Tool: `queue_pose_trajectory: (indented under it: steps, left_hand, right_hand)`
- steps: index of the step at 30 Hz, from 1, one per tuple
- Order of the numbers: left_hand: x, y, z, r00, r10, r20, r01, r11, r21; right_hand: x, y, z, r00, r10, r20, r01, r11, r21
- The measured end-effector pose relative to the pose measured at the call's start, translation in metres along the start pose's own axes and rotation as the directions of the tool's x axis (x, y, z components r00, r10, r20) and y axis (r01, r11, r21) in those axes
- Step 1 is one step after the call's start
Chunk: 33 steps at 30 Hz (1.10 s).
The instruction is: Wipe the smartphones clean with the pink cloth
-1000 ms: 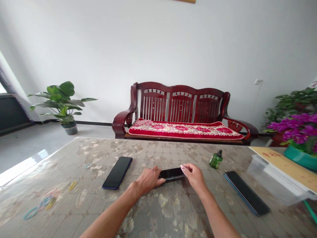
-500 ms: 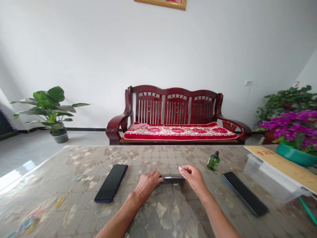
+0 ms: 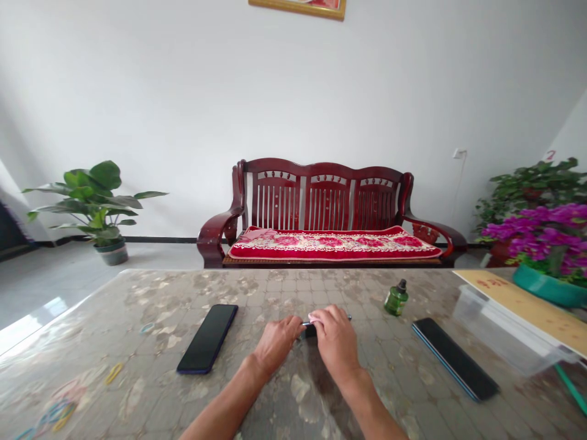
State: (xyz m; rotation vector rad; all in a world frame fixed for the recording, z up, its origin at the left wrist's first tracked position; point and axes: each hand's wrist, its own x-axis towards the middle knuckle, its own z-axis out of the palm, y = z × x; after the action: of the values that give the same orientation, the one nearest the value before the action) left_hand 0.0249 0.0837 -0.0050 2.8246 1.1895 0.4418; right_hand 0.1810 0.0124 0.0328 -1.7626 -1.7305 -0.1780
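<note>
My left hand (image 3: 277, 343) is closed on the left end of a thin dark phone (image 3: 310, 331), held nearly edge-on above the table. My right hand (image 3: 338, 343) is closed around a small pink-white cloth (image 3: 314, 318), pressed to the phone's upper edge close to my left fingers. Most of the phone is hidden behind my right hand; its far corner shows just past the knuckles. A second black phone (image 3: 208, 339) lies left of my hands, and a third phone (image 3: 454, 359) lies to the right. Beyond my right hand stands a green bottle (image 3: 395, 299) with a black top.
Coloured rubber bands (image 3: 57, 415) lie on the patterned tablecloth (image 3: 156, 403) at left. At right are a clear plastic box (image 3: 504, 339), a tan board (image 3: 518, 305) and purple flowers in a teal pot (image 3: 545, 287). Behind the table stands a red wooden bench (image 3: 325, 205).
My right hand has slid left along the phone's edge with the cloth, from the right end towards my left hand. The left hand keeps its hold.
</note>
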Motion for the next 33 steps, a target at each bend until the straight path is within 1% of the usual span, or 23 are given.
queue_pose_trajectory:
  steps: [2, 4, 6, 9, 11, 13, 18, 20, 22, 24, 27, 29, 33]
  left_hand:
    - [0.0, 0.001, -0.003, 1.0, -0.011, 0.009, 0.011, 1.0, -0.005]
    - [0.001, 0.001, -0.006, 0.999, -0.028, 0.029, 0.028, 0.999, -0.016]
    - [0.002, 0.002, -0.008, 0.997, -0.047, 0.058, 0.049, 0.999, -0.025]
    - [0.004, 0.002, -0.011, 0.994, -0.065, 0.091, 0.067, 0.997, -0.025]
    - [0.005, 0.002, -0.012, 0.993, -0.069, 0.098, 0.072, 0.997, -0.026]
    - [0.006, 0.002, -0.012, 0.992, -0.074, 0.1, 0.077, 0.997, -0.024]
    - [0.006, 0.002, -0.012, 0.992, -0.063, 0.113, 0.065, 0.998, -0.015]
    - [0.006, 0.002, -0.012, 0.991, -0.057, 0.118, 0.058, 0.998, -0.004]
    - [0.006, 0.002, -0.013, 0.991, -0.056, 0.125, 0.055, 0.998, 0.008]
    - [0.007, 0.002, -0.016, 0.99, -0.059, 0.13, 0.056, 0.998, 0.026]
    - [0.009, 0.002, -0.021, 0.991, -0.046, 0.124, 0.038, 0.997, 0.064]
    - [0.011, 0.003, -0.025, 0.994, -0.003, 0.108, -0.006, 0.996, 0.084]
    - [0.019, 0.014, -0.035, 0.988, 0.124, 0.095, -0.136, 0.982, 0.132]
  right_hand:
    - [0.0, -0.007, 0.005, 0.999, -0.031, 0.014, 0.031, 1.0, -0.002]
    - [0.0, -0.002, 0.004, 0.999, -0.046, 0.017, 0.046, 0.999, -0.01]
    - [0.002, 0.015, -0.001, 1.0, -0.022, -0.007, 0.022, 0.999, -0.025]
    - [0.005, 0.048, -0.011, 0.995, 0.061, -0.077, -0.067, 0.995, -0.077]
    - [0.007, 0.061, -0.015, 0.991, 0.089, -0.099, -0.1, 0.99, -0.102]
    - [0.007, 0.061, -0.014, 0.992, 0.086, -0.093, -0.096, 0.989, -0.113]
    - [0.006, 0.029, -0.004, 1.0, -0.011, -0.015, 0.01, 0.997, -0.075]
    - [0.006, 0.029, -0.005, 1.0, -0.006, -0.011, 0.005, 0.999, -0.054]
    - [0.007, 0.041, -0.007, 0.998, 0.046, -0.034, -0.047, 0.998, -0.034]
    - [0.009, 0.06, -0.011, 0.99, 0.125, -0.068, -0.124, 0.992, 0.007]
    - [0.011, 0.083, -0.012, 0.96, 0.272, -0.065, -0.263, 0.958, 0.114]
    - [0.011, 0.091, -0.011, 0.942, 0.331, -0.049, -0.318, 0.932, 0.175]
    - [0.011, 0.092, -0.009, 0.934, 0.354, -0.043, -0.329, 0.901, 0.282]
